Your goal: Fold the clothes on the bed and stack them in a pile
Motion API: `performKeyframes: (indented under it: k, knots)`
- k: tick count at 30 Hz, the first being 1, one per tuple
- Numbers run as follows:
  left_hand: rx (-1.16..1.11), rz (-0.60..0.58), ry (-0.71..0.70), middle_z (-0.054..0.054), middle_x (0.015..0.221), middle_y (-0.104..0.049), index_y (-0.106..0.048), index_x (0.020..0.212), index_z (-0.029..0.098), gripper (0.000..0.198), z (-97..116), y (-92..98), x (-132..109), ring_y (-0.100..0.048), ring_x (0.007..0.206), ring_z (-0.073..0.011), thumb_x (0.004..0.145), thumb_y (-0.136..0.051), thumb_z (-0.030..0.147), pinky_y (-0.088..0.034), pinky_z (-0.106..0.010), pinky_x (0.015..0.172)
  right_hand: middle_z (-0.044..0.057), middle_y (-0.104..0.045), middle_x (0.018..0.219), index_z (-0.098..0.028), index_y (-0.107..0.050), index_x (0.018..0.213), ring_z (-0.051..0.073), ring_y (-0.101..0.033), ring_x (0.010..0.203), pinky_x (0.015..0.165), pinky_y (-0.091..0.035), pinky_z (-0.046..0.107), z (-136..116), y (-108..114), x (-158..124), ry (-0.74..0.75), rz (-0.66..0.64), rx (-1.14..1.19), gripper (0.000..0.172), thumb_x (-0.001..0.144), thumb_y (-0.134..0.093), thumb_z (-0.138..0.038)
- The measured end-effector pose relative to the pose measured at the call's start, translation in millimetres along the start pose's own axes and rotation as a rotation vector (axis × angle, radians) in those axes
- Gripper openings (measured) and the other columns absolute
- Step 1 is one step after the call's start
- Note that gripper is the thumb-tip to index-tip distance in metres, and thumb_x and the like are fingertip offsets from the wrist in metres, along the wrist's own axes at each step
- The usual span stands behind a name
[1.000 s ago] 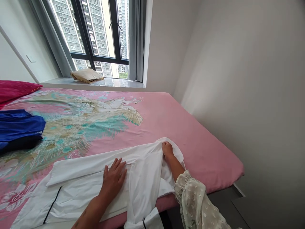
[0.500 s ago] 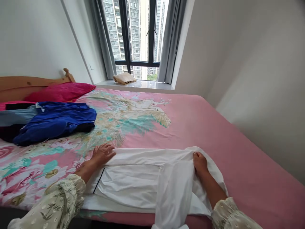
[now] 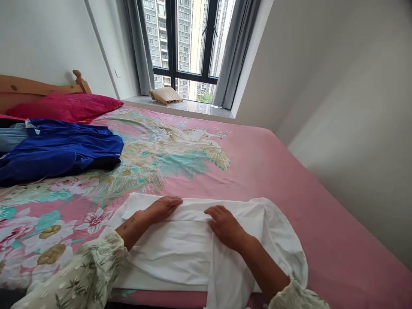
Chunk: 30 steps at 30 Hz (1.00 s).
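Note:
A white long-sleeved garment (image 3: 183, 253) lies partly folded on the near side of the bed. One of its sleeves (image 3: 225, 274) hangs down past the bed's front edge. My left hand (image 3: 165, 208) rests flat on the far folded strip of the cloth, fingers stretched toward the right. To the right of it, my right hand (image 3: 226, 226) is on or just over the same cloth with its fingers spread. Neither hand grips anything. The fabric at the right bulges in a loose, rounded fold.
Pink floral bedding (image 3: 257, 171) covers the bed. Blue folded clothes (image 3: 64, 148) lie in a pile at the left, near a red pillow (image 3: 71, 107) by the wooden headboard (image 3: 38, 88). On the windowsill sits a beige folded item (image 3: 165, 95). A wall (image 3: 354, 107) runs along the right.
My right hand has let go of the garment's right end and moved left to its middle. My left hand has slid right along the far strip. The view has shifted slightly.

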<state>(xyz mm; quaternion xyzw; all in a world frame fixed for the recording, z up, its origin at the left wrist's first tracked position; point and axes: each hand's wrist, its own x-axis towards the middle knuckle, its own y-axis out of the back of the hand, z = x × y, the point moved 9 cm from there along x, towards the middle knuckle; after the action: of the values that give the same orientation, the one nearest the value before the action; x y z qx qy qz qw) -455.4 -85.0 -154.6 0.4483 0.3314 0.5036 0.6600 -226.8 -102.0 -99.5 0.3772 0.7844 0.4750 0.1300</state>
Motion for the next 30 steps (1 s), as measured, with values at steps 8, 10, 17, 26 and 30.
performKeyframes:
  k: [8, 10, 17, 26, 30]
  knots:
    - [0.034, 0.122, 0.086, -0.007, 0.138, -0.052, -0.063, 0.12, 0.02, 0.044, -8.7, 16.8, 14.5, -0.041, 0.133, -0.0196, 0.089, -0.032, 0.024, -0.025, -0.04, 0.113, 0.008, -0.066, 0.079, -0.018, -0.063, 0.076, 0.02, -0.057, 0.079, 0.078, -0.043, 0.034, 13.6, 7.5, 0.4, -0.177, -0.131, -0.328, 0.036, 0.095, -0.034, -0.028]
    - [-0.029, 0.086, -0.087, -0.002, 0.139, -0.052, -0.058, 0.125, 0.024, 0.045, 27.1, 6.7, 15.1, -0.039, 0.133, -0.0151, 0.09, -0.03, 0.022, -0.023, -0.034, 0.114, 0.008, -0.067, 0.097, -0.017, -0.064, 0.095, 0.018, -0.058, 0.094, 0.089, -0.042, 0.032, 3.6, 0.8, 8.5, -0.052, -0.073, -0.216, 0.032, 0.096, -0.033, -0.025]
    - [0.106, -0.031, 0.249, -0.009, 0.151, -0.03, -0.039, 0.141, 0.023, 0.057, -80.5, 9.6, -35.6, -0.022, 0.141, -0.0277, 0.088, -0.04, 0.043, 0.005, -0.056, 0.112, 0.013, -0.033, 0.148, -0.009, -0.04, 0.14, 0.026, -0.028, 0.138, 0.113, -0.021, 0.045, 111.5, -10.3, -21.5, -0.397, -0.228, -0.278, 0.051, 0.094, -0.031, -0.03]
    - [-0.028, 0.364, 0.079, -0.013, 0.138, -0.051, -0.057, 0.125, 0.018, 0.049, 43.3, 44.3, -73.3, -0.036, 0.135, -0.028, 0.083, -0.051, 0.041, -0.027, -0.044, 0.111, 0.008, -0.045, 0.142, -0.013, -0.053, 0.129, 0.018, -0.033, 0.135, 0.116, -0.02, 0.035, 99.0, 19.0, -35.6, -0.36, 0.031, -0.225, 0.044, 0.091, -0.034, -0.02]
    - [-0.239, 0.081, -0.261, -0.002, 0.137, -0.053, -0.052, 0.13, 0.033, 0.048, 200.8, -24.7, -123.7, -0.042, 0.131, -0.0237, 0.083, -0.056, 0.032, -0.022, -0.043, 0.115, 0.005, -0.056, 0.131, -0.018, -0.061, 0.118, 0.018, -0.039, 0.132, 0.114, -0.026, 0.04, 75.5, 23.2, -67.4, -0.276, 0.182, -0.094, 0.039, 0.089, -0.035, -0.019]
